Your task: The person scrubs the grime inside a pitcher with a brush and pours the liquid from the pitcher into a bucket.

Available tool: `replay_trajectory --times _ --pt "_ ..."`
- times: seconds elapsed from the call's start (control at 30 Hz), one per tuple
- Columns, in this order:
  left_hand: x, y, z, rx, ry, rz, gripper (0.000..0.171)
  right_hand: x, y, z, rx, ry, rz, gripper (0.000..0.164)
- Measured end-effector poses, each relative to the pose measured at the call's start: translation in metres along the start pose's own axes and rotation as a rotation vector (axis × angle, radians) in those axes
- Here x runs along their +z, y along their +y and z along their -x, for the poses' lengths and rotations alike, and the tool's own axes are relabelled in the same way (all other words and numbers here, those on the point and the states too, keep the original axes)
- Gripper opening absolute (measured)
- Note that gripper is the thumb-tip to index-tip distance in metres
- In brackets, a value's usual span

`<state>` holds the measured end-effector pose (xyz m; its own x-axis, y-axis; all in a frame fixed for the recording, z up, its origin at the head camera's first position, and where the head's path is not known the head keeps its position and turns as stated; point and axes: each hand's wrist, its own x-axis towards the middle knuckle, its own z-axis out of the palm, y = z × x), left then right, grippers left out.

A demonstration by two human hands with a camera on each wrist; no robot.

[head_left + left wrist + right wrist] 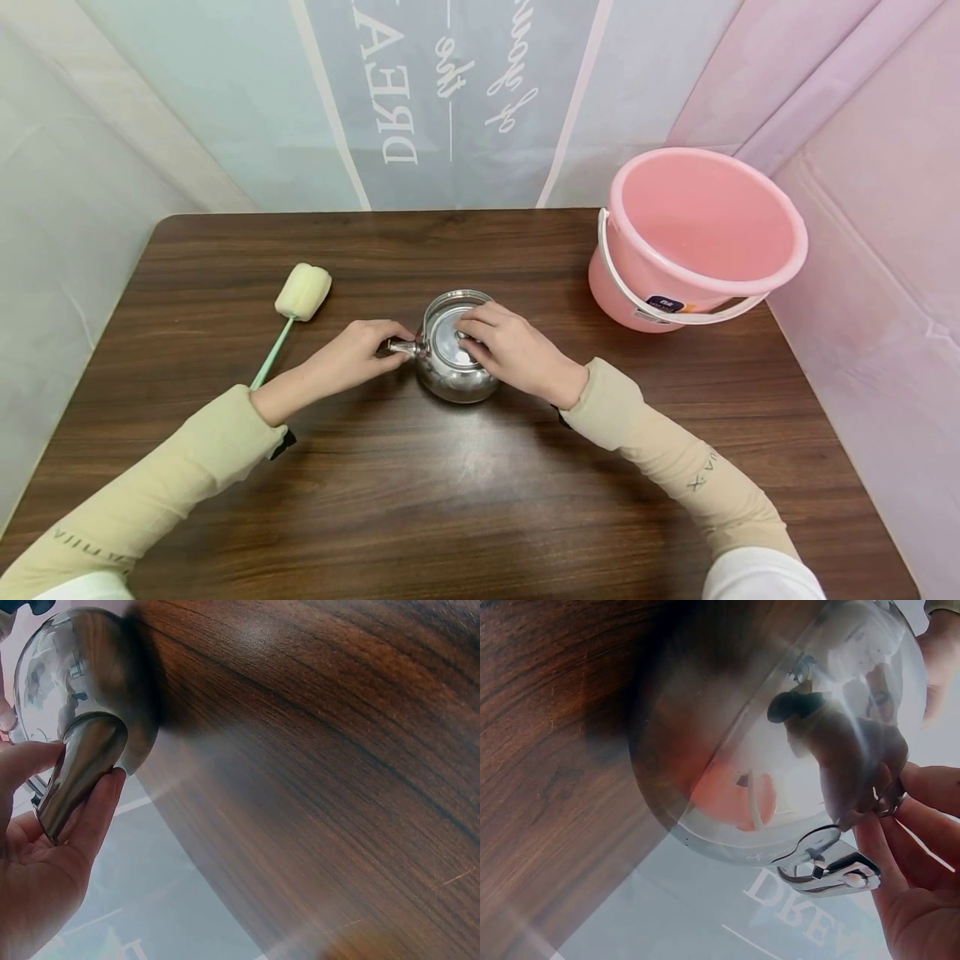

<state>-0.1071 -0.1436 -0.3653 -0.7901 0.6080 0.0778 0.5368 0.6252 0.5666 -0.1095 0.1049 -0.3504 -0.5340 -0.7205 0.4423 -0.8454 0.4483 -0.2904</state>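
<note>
While the left hand (348,358) pinches the spout (405,347) of the kettle (457,385) on the counter (465,517), the right hand (521,350), curled in, grips the knob (461,335) of its lid (447,347), seemingly handling it, and any lift calls for steadying the spout.

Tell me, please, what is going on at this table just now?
A person is handling a small metal kettle that stands on the table. The left hand holds its spout, while the fingers of the right hand pinch the knob of the lid, which appears to be sitting on the kettle. A sponge brush lies to the left, and a pink bucket stands to the right.
</note>
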Motion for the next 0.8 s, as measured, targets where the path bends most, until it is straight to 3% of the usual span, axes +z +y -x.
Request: replay_trajectory --times 0.8 --pt "0.0004 -0.0009 -0.0007 0.008 0.017 -0.010 0.019 -0.0031 -0.0014 -0.0017 -0.025 0.027 0.002 0.016"
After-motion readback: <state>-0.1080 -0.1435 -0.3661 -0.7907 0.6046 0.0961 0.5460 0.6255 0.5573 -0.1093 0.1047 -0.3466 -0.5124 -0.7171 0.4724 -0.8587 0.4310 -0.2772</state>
